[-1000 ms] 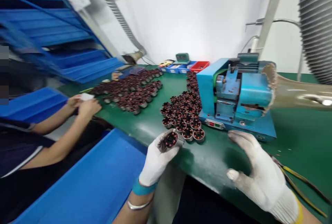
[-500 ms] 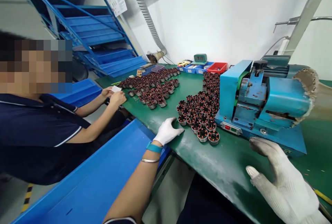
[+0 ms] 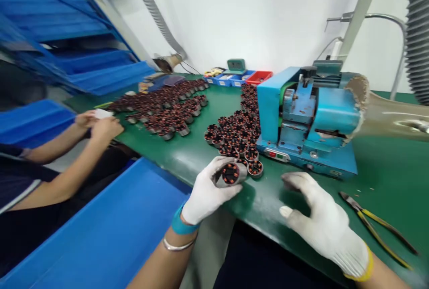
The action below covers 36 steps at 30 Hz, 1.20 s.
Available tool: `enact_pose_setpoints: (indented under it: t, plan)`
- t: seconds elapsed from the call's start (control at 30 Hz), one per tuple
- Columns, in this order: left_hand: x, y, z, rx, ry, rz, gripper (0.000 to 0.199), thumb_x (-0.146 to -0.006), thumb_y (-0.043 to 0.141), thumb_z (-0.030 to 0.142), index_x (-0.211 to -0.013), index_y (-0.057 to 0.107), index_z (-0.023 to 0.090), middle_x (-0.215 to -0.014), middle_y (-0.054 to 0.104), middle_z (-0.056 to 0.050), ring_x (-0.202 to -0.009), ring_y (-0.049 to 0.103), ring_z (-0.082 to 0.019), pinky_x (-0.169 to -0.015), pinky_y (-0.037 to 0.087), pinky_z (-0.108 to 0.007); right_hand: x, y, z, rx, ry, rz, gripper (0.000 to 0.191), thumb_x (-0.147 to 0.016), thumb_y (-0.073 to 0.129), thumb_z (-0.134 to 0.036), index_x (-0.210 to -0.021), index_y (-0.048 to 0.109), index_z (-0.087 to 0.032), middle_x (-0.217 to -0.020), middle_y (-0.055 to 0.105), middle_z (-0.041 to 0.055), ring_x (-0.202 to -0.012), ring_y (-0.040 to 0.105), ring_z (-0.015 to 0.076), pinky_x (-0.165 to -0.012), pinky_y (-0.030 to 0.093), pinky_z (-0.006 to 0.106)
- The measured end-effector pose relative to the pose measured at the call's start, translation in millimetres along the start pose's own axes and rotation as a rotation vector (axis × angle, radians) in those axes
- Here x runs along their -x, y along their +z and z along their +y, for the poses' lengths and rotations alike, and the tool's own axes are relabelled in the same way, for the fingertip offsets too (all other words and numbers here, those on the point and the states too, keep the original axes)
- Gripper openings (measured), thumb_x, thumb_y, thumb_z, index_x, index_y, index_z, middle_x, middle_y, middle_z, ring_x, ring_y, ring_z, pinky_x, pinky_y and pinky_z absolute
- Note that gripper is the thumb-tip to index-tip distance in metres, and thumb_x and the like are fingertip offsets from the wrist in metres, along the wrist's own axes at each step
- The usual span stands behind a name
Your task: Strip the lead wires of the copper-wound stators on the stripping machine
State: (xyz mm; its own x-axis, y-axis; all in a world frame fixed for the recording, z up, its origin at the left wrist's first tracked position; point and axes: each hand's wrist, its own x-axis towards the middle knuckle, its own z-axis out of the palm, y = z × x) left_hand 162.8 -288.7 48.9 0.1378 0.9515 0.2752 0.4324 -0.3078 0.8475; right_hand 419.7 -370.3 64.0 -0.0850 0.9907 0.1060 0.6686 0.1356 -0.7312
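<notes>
My left hand (image 3: 206, 190), in a white glove, grips a motor stator (image 3: 230, 173), a short metal ring with black and copper-orange parts inside. Its thumb and fingers lie around the ring's sides, and the open face is turned toward me. Just behind it, a cluster of similar stators (image 3: 234, 131) covers the green table (image 3: 187, 155). My right hand (image 3: 317, 219), also gloved, hovers over the table in front of the blue machine (image 3: 303, 119). Its thumb and fingers are apart with nothing between them.
Yellow-handled pliers (image 3: 378, 231) lie right of my right hand. A second group of stators (image 3: 164, 106) spreads across the table's left part, near a co-worker's hands (image 3: 103, 126) holding a white piece. A large blue bin (image 3: 110, 231) stands along the left edge. Small trays (image 3: 259, 77) line the back.
My left hand has gone from empty at the table's edge to holding a stator. My right hand remains open. The view has swung right, bringing the pliers fully into sight.
</notes>
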Motion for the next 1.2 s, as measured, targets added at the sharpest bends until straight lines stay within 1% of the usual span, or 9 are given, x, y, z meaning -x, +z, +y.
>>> enact_pose_setpoints:
  t: [0.07, 0.17, 0.3, 0.4, 0.53, 0.6, 0.67, 0.83, 1.2]
  plan:
    - [0, 27.4, 30, 0.013, 0.118, -0.058, 0.050, -0.057, 0.080, 0.028, -0.103, 0.065, 0.016, -0.112, 0.066, -0.010, -0.104, 0.065, -0.026, -0.095, 0.053, -0.038, 1, 4, -6, -0.146, 0.068, 0.002, 0.056, -0.077, 0.064, -0.028, -0.130, 0.049, -0.031, -0.126, 0.058, 0.0028, -0.105, 0.063, 0.0230, -0.087, 0.054, 0.038]
    - [-8, 69.9, 58, 0.060, 0.132, -0.091, 0.046, -0.061, 0.078, 0.029, -0.103, 0.064, 0.017, -0.109, 0.069, -0.009, -0.098, 0.068, -0.026, -0.090, 0.056, -0.038, -2, 8, -3, -0.398, 0.055, 0.142, 0.062, -0.073, 0.069, -0.028, -0.131, 0.049, -0.026, -0.123, 0.060, 0.0050, -0.105, 0.063, 0.0224, -0.093, 0.053, 0.037]
    - [-24, 115.1, 66, 0.157, 0.162, -0.185, 0.056, -0.064, 0.075, 0.029, -0.117, 0.061, 0.018, -0.112, 0.069, -0.009, -0.100, 0.069, -0.026, -0.089, 0.057, -0.038, -14, 0, 11, -0.514, -0.022, 0.474, 0.050, -0.073, 0.069, -0.030, -0.119, 0.057, -0.019, -0.115, 0.061, 0.0091, -0.102, 0.062, 0.0228, -0.093, 0.052, 0.037]
    - [-35, 133.8, 73, 0.146, 0.207, -0.184, 0.048, -0.064, 0.075, 0.031, -0.109, 0.063, 0.017, -0.106, 0.071, -0.009, -0.097, 0.068, -0.026, -0.088, 0.056, -0.037, -23, -10, 19, -0.535, -0.017, 0.574, 0.045, -0.070, 0.070, -0.034, -0.111, 0.062, -0.017, -0.112, 0.061, 0.0107, -0.099, 0.061, 0.0239, -0.088, 0.052, 0.037]
    - [-47, 143.3, 95, 0.044, 0.105, -0.161, 0.043, -0.058, 0.077, 0.034, -0.097, 0.065, 0.018, -0.088, 0.073, -0.006, -0.081, 0.069, -0.024, -0.074, 0.055, -0.033, -35, -20, 22, -0.708, 0.096, 0.510, 0.058, -0.068, 0.071, -0.039, -0.119, 0.060, -0.015, -0.093, 0.063, 0.0068, -0.078, 0.060, 0.0196, -0.072, 0.053, 0.033]
    - [-54, 145.2, 104, -0.006, 0.073, -0.155, 0.041, -0.055, 0.077, 0.035, -0.091, 0.065, 0.018, -0.082, 0.073, -0.004, -0.077, 0.069, -0.024, -0.070, 0.053, -0.032, -41, -23, 21, -0.816, 0.161, 0.467, 0.057, -0.071, 0.070, -0.040, -0.120, 0.059, -0.014, -0.074, 0.059, 0.0007, -0.063, 0.054, 0.0152, -0.063, 0.051, 0.030]
    - [-62, 146.3, 111, -0.055, 0.066, -0.128, 0.037, -0.054, 0.076, 0.036, -0.085, 0.064, 0.019, -0.077, 0.072, -0.004, -0.073, 0.068, -0.023, -0.065, 0.051, -0.030, -48, -28, 18, -0.868, 0.177, 0.483, 0.052, -0.071, 0.070, -0.039, -0.116, 0.061, -0.013, -0.068, 0.056, -0.0013, -0.060, 0.051, 0.0138, -0.061, 0.049, 0.028]
    - [-74, 147.8, 114, -0.145, 0.072, -0.073, 0.026, -0.056, 0.072, 0.037, -0.071, 0.061, 0.019, -0.065, 0.067, -0.001, -0.064, 0.063, -0.021, -0.058, 0.043, -0.029, -57, -36, 12, -0.924, 0.171, 0.538, 0.041, -0.068, 0.072, -0.036, -0.101, 0.065, -0.013, -0.079, 0.064, 0.0028, -0.069, 0.056, 0.0153, -0.068, 0.051, 0.029]
    - [-70, 148.8, 104, -0.010, 0.171, -0.090, 0.030, -0.055, 0.076, 0.035, -0.075, 0.061, 0.019, -0.069, 0.068, -0.001, -0.063, 0.063, -0.018, -0.058, 0.048, -0.027, -51, -29, 13, -0.894, 0.169, 0.576, 0.045, -0.066, 0.071, -0.038, -0.104, 0.065, -0.015, -0.087, 0.068, 0.0053, -0.075, 0.061, 0.0171, -0.072, 0.054, 0.030]
